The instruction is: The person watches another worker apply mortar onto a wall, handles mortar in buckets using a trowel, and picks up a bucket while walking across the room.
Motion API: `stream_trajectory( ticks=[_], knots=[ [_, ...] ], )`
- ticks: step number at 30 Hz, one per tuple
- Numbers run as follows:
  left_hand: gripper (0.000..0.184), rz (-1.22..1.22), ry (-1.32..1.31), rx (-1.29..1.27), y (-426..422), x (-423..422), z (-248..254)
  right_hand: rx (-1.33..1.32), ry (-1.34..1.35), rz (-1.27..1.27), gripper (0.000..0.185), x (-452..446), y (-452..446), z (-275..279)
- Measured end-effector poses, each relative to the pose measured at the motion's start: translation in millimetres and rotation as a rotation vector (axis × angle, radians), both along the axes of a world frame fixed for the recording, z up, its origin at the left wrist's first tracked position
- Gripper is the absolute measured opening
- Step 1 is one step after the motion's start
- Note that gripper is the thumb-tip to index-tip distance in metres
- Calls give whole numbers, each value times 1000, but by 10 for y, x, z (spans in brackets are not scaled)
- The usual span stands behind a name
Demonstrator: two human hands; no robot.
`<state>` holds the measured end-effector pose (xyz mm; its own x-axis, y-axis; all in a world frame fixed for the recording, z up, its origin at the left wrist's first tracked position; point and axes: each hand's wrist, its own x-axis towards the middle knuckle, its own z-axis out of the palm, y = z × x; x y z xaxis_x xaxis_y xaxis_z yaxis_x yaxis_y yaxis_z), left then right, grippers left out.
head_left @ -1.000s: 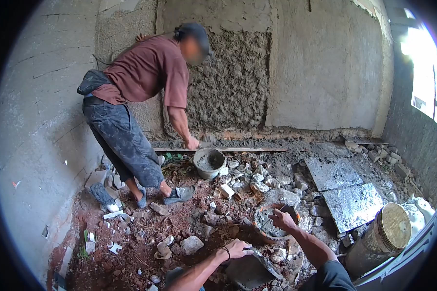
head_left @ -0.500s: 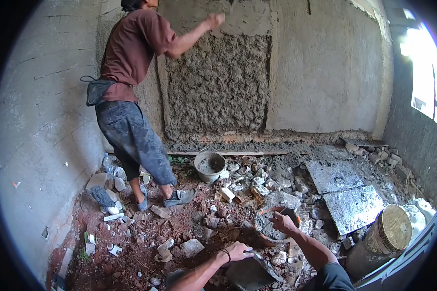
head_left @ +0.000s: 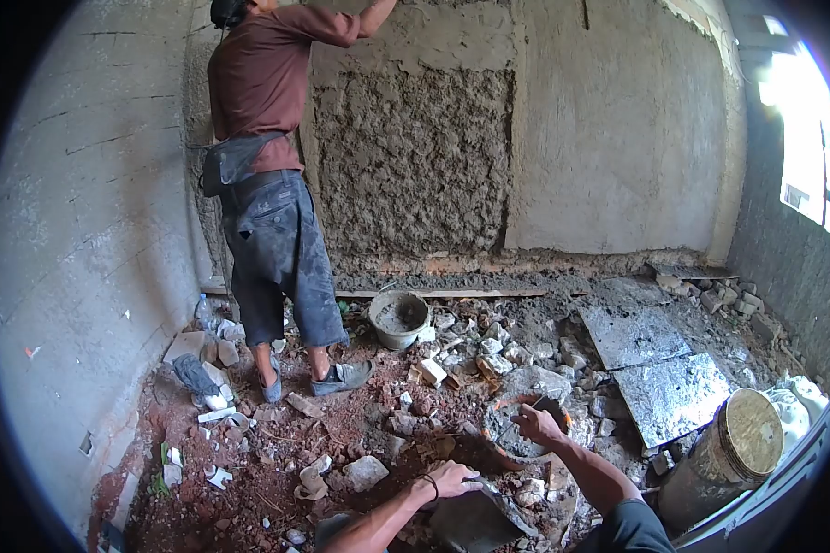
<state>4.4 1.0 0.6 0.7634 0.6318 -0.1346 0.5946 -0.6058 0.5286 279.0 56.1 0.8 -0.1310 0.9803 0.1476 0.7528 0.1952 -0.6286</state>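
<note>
My left hand (head_left: 452,480), with a dark band at its wrist, is closed over the upper edge of a grey, mortar-smeared board (head_left: 478,523) low in the view. To its right, my right hand (head_left: 538,427) reaches over an orange-rimmed bucket (head_left: 567,426) that holds wet grey mortar (head_left: 516,440). The fingers of that hand are curled together above the mortar. Whatever they grip is too small and dark to name.
At the left a co-worker (head_left: 258,101) stands facing the partly plastered wall (head_left: 415,166). A pale bucket (head_left: 398,339) stands behind the rubble (head_left: 364,472). Two shiny sheets (head_left: 673,392) lie at right, near a tall crusted bucket (head_left: 710,465). Broken stones cover the ground.
The co-worker has straightened, turned further towards the wall and raised an arm higher up it. Both my hands, the board and the buckets stay where they were.
</note>
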Motion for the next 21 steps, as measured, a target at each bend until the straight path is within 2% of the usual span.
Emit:
stream_trajectory(
  ticks=[4, 6, 9, 15, 16, 18, 21],
  knots=[
    [50, -1, 8, -14, 15, 7, -13, 21, -40, 41, 20, 29, 1, -21],
    [50, -14, 4, -14, 27, 11, -46, 175, -116, 129, 17, 49, 7, -53],
    [50, -14, -16, 7, 44, 5, -108, 56, -15, 42, 16, 22, -2, -34],
    [49, -25, -25, 5, 38, 10, -73, 14, 18, 9, 13, 27, 10, -39],
    [49, -16, -25, 11, 58, 14, -138, 13, 18, 9, 13, 49, 25, -86],
    [50, -8, -25, 16, 70, 19, -189, 201, -120, 134, 12, 85, 54, -156],
    [50, 1, -30, 2, 63, 16, -177, 116, -81, 104, 14, 94, 63, -169]
  ],
)
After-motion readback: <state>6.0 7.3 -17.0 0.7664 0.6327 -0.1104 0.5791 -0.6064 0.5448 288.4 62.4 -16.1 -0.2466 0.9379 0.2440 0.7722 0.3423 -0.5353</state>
